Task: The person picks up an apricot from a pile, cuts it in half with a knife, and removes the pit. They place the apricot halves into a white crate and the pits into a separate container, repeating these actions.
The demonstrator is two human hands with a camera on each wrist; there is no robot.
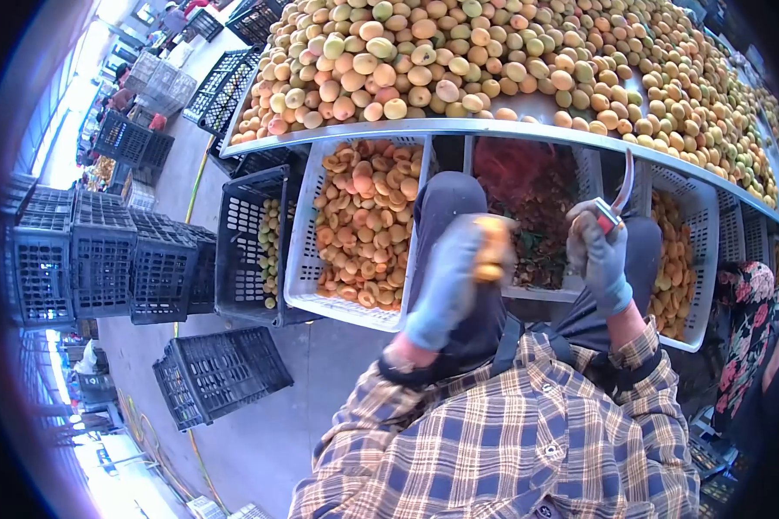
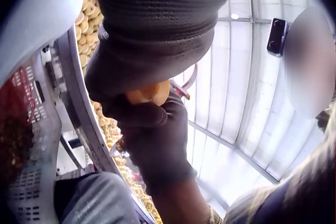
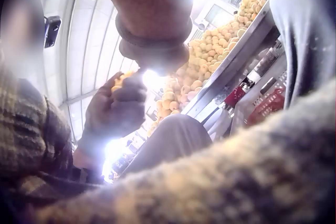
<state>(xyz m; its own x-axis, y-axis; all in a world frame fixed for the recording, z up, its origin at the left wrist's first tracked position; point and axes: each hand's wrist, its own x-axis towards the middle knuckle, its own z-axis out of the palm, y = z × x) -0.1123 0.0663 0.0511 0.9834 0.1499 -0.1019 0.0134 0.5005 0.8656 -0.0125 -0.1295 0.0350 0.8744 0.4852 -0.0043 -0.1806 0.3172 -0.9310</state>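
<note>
My gloved left hand, blurred in the head view, grips an orange apricot over my lap. The left wrist view shows that apricot between the left hand's fingers, its pale flesh facing the camera. Close by, my gloved right hand holds a curved-blade knife with a red and silver handle, the blade pointing up and away from me. In the right wrist view the left hand shows with the apricot at its top, while the right hand is dark and largely hidden by the wrist.
Whole apricots are heaped on a metal-edged table ahead. Beneath it stand a white crate of apricot halves, a crate with dark scraps and another white crate of halves. Black crates stand on the left.
</note>
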